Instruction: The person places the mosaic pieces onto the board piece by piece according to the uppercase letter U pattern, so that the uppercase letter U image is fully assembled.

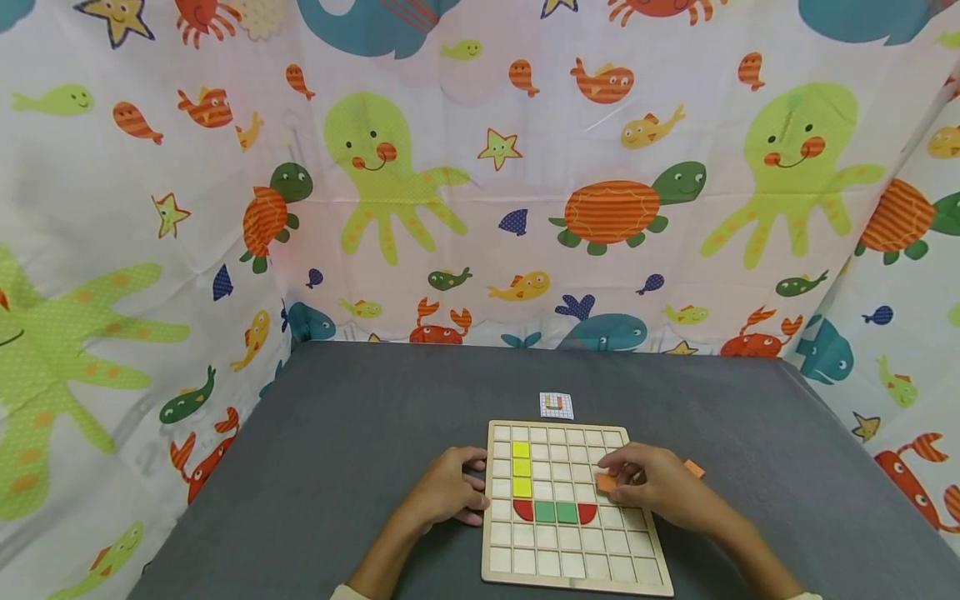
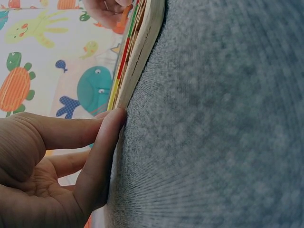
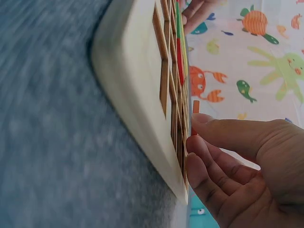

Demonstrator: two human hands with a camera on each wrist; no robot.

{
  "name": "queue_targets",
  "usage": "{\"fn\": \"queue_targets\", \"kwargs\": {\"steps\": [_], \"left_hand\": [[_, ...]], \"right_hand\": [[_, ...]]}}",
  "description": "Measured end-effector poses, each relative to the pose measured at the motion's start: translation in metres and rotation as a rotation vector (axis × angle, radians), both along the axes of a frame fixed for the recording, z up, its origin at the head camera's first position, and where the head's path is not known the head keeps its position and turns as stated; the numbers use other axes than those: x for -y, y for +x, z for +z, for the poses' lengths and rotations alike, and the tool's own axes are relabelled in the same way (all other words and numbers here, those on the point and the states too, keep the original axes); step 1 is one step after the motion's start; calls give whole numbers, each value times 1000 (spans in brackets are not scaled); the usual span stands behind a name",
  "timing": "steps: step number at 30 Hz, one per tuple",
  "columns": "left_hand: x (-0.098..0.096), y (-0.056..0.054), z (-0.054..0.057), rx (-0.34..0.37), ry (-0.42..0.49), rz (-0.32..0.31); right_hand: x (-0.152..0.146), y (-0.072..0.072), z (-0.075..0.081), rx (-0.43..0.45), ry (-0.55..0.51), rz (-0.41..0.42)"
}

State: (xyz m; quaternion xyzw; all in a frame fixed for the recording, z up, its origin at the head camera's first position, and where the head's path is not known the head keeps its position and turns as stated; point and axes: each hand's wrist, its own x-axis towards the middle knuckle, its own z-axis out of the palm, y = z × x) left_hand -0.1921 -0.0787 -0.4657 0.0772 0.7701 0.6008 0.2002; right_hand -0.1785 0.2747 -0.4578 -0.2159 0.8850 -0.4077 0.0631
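A wooden grid board (image 1: 551, 564) lies on the grey table. Three yellow square tiles (image 1: 521, 467) form a column in it. Below them runs a row: a red quarter-round tile (image 1: 523, 509), two green square tiles (image 1: 556, 512) and another red quarter-round tile (image 1: 587, 513). My right hand (image 1: 652, 483) pinches an orange tile (image 1: 606, 482) over the right part of the board; the right wrist view shows this tile (image 3: 195, 114) edge-on between thumb and fingers. At the board's left edge, my left hand (image 1: 444, 492) touches the rim with fairly straight fingers (image 2: 111, 128).
A small white pattern card (image 1: 557, 406) with a coloured figure lies just beyond the board. Another orange piece (image 1: 694, 468) rests on the table past the right hand, partly hidden. A curtain (image 1: 487, 192) printed with sea animals encloses the table's back and sides.
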Motion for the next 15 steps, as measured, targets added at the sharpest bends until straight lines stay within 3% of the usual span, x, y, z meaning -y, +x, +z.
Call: {"fn": "queue_targets", "kwargs": {"steps": [15], "left_hand": [[0, 0, 0, -4, -8, 6]], "right_hand": [[20, -4, 0, 41, 36, 59]]}}
